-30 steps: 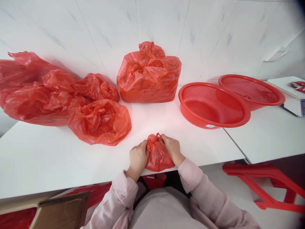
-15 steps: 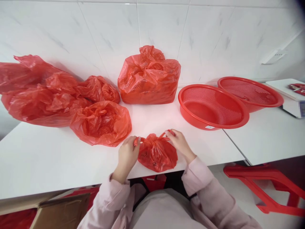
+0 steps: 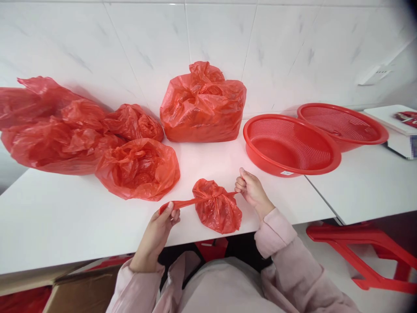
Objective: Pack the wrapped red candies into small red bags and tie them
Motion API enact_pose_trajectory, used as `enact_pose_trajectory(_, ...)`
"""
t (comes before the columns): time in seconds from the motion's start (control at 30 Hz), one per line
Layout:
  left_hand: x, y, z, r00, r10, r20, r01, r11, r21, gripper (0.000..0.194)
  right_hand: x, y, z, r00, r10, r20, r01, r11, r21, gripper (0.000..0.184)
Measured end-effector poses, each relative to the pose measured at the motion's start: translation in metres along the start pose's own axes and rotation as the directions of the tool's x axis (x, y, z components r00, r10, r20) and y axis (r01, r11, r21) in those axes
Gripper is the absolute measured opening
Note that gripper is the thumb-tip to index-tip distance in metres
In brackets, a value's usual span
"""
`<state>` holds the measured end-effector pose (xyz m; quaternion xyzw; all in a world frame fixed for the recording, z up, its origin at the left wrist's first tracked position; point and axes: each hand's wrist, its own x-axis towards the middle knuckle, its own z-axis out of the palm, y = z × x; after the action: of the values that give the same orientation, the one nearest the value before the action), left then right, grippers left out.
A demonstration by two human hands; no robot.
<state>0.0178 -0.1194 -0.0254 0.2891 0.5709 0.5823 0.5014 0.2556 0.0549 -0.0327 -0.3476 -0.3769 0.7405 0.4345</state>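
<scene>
A small red plastic bag [image 3: 219, 211] lies on the white table near its front edge, gathered into a knot at its middle. My left hand [image 3: 163, 224] is closed on one of its handles, which stretches taut to the left. The other handle runs up to the right into my right hand [image 3: 252, 189], whose fingers are wrapped round it. Both hands are just off the bag's sides. What the bag holds is hidden by the crumpled plastic.
Left of the bag lies an open-topped red bag [image 3: 138, 171], with more bulky red bags [image 3: 55, 130] behind. A large red bag [image 3: 203, 111] leans near the tiled wall. Two red baskets [image 3: 289, 145] stand at the right, and a red stool [image 3: 361, 243] is below.
My hands have moved apart, the left one down and to the left, the right one slightly right. The handles are now pulled out straight and the bag's neck is drawn into a knot.
</scene>
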Motion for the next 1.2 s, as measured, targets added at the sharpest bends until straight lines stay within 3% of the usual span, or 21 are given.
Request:
enact_pose_trajectory(0.13, 0.007, 0.016, 0.017, 0.992, 0.081, 0.1, -0.036, 0.924, -0.382, 0.039, -0.008, -0.011, 0.016, 0.999, -0.008, 0.044, 0.011, 0.998, -0.058, 0.049)
enact_pose_trajectory(0.23, 0.018, 0.03, 0.036, 0.955, 0.169, 0.243, -0.028, 0.868, -0.495, 0.034, -0.019, -0.036, 0.035, 0.965, 0.017, 0.263, 0.012, 0.994, -0.107, 0.036)
enact_pose_trajectory(0.3, 0.024, 0.035, 0.05, 0.942, 0.202, 0.268, -0.077, 0.907, -0.414, 0.029, -0.025, -0.055, 0.052, 0.907, 0.007, 0.421, 0.072, 0.983, -0.171, 0.026)
enact_pose_trajectory(0.37, 0.028, 0.038, 0.064, 0.934, 0.209, 0.291, -0.155, 0.968, -0.197, 0.029, -0.029, -0.07, 0.073, 0.858, -0.035, 0.513, 0.199, 0.942, -0.269, 0.021)
enact_pose_trajectory(0.47, 0.029, 0.039, 0.081, 0.915, 0.123, 0.385, -0.19, 0.971, 0.143, 0.029, -0.03, -0.081, 0.103, 0.805, -0.062, 0.59, 0.378, 0.82, -0.429, 0.021)
enact_pose_trajectory(0.57, 0.03, 0.039, 0.09, 0.916, 0.111, 0.385, -0.208, 0.953, 0.219, 0.031, -0.028, -0.076, 0.116, 0.763, -0.092, 0.64, 0.508, 0.697, -0.505, 0.022)
enact_pose_trajectory(0.63, 0.031, 0.038, 0.089, 0.928, 0.162, 0.337, -0.235, 0.954, 0.189, 0.033, -0.026, -0.066, 0.113, 0.762, -0.163, 0.626, 0.584, 0.591, -0.557, 0.021)
enact_pose_trajectory(0.73, 0.033, 0.037, 0.083, 0.936, 0.228, 0.268, -0.272, 0.952, 0.138, 0.031, -0.023, -0.048, 0.095, 0.822, -0.191, 0.537, 0.554, 0.489, -0.674, 0.021)
enact_pose_trajectory(0.83, 0.032, 0.034, 0.081, 0.941, 0.269, 0.206, -0.292, 0.952, 0.094, 0.028, -0.02, -0.04, 0.079, 0.875, -0.189, 0.446, 0.467, 0.573, -0.673, 0.017)
enact_pose_trajectory(0.93, 0.03, 0.032, 0.085, 0.952, 0.265, 0.157, -0.279, 0.957, 0.079, 0.032, -0.025, -0.049, 0.077, 0.887, -0.33, 0.324, 0.462, 0.653, -0.6, 0.019)
enact_pose_trajectory(1.07, 0.026, 0.036, 0.087, 0.96, 0.267, 0.08, -0.275, 0.953, 0.126, 0.028, -0.048, -0.059, 0.087, 0.863, -0.383, 0.331, 0.505, 0.609, -0.611, 0.016)
enact_pose_trajectory(1.2, 0.022, 0.044, 0.076, 0.935, 0.34, 0.101, -0.354, 0.911, 0.211, 0.019, -0.07, -0.038, 0.084, 0.882, -0.37, 0.293, 0.46, 0.533, -0.71, 0.011)
